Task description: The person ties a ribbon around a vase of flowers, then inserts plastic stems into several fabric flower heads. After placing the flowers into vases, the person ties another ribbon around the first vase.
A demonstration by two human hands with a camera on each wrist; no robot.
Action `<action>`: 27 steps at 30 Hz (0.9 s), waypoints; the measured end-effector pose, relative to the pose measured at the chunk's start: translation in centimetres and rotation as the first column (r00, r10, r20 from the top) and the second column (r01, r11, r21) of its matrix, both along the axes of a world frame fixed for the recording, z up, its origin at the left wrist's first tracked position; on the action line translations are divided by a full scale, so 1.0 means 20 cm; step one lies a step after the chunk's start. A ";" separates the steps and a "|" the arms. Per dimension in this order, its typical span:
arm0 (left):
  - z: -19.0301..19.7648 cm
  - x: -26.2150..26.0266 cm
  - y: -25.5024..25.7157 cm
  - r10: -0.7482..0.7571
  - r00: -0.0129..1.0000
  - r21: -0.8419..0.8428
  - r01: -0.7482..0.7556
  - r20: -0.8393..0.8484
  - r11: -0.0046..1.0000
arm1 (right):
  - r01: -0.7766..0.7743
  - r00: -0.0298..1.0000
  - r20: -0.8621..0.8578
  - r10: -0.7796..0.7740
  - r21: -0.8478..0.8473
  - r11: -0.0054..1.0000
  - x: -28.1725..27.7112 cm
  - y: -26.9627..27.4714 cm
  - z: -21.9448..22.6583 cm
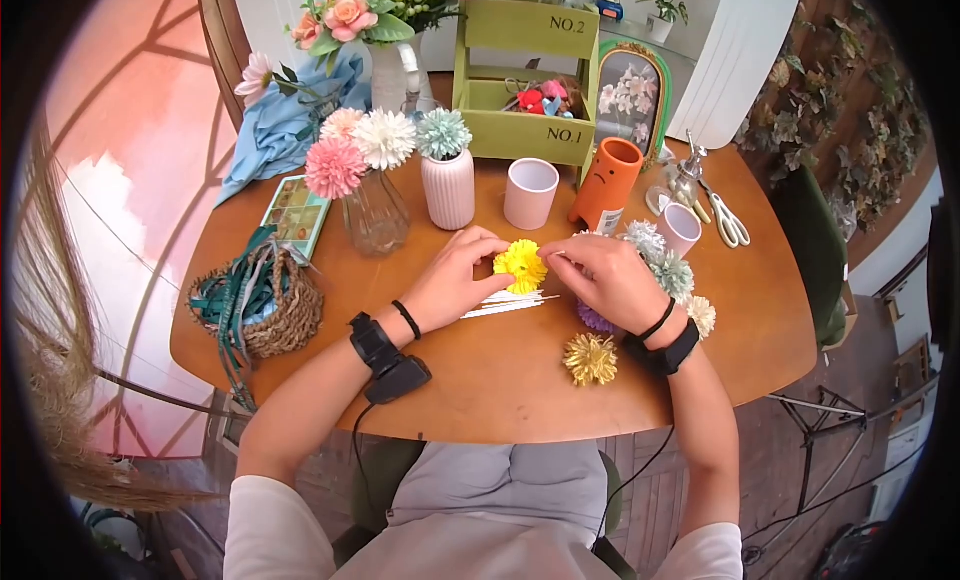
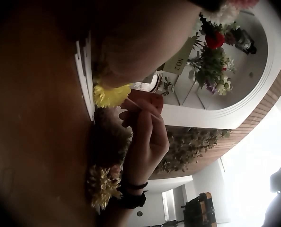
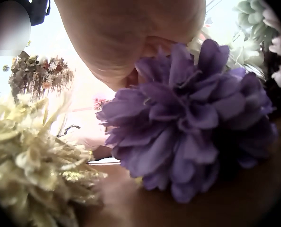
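A yellow artificial flower head (image 1: 521, 265) is held between the thumb and fingers of my left hand (image 1: 455, 275), low over the table. From the other side my right hand (image 1: 618, 280) pinches a thin white stick (image 2: 134, 103), whose end meets the flower's edge in the left wrist view. Several white sticks (image 1: 500, 306) lie on the table just below the flower. A purple flower head (image 3: 187, 118) sits beneath my right hand, and a gold one (image 1: 590, 359) lies nearer the table's front edge.
Behind the hands stand a ribbed pink vase (image 1: 449, 192), a pink cup (image 1: 531, 194) and an orange container (image 1: 608, 185). A glass vase (image 1: 377, 220) of flowers and a woven basket (image 1: 285, 315) are to the left. Scissors (image 1: 728, 220) and pale flower heads (image 1: 672, 275) lie right.
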State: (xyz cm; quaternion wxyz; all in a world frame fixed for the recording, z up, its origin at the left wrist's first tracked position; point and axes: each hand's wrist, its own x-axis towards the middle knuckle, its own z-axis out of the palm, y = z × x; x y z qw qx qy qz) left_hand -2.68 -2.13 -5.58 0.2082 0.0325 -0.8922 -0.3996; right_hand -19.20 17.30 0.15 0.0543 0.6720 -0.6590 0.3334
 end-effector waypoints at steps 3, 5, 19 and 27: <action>0.00 -0.01 0.01 0.010 0.997 0.042 -0.007 -0.081 0.999 | 0.006 1.000 0.021 -0.006 0.008 1.000 0.01 0.00 0.01; 0.00 -0.01 0.01 -0.010 0.997 0.108 0.019 -0.080 0.994 | 0.024 0.999 0.047 -0.025 0.026 0.999 0.03 0.01 0.05; 0.00 -0.03 0.03 0.073 0.966 0.578 0.087 -0.248 0.811 | 0.018 0.998 -0.065 -0.026 -0.119 0.993 0.01 0.02 0.07; 0.03 -0.03 0.05 0.053 0.965 0.564 0.106 -0.259 0.819 | 0.017 0.995 -0.095 -0.027 -0.112 0.994 -0.02 0.01 0.01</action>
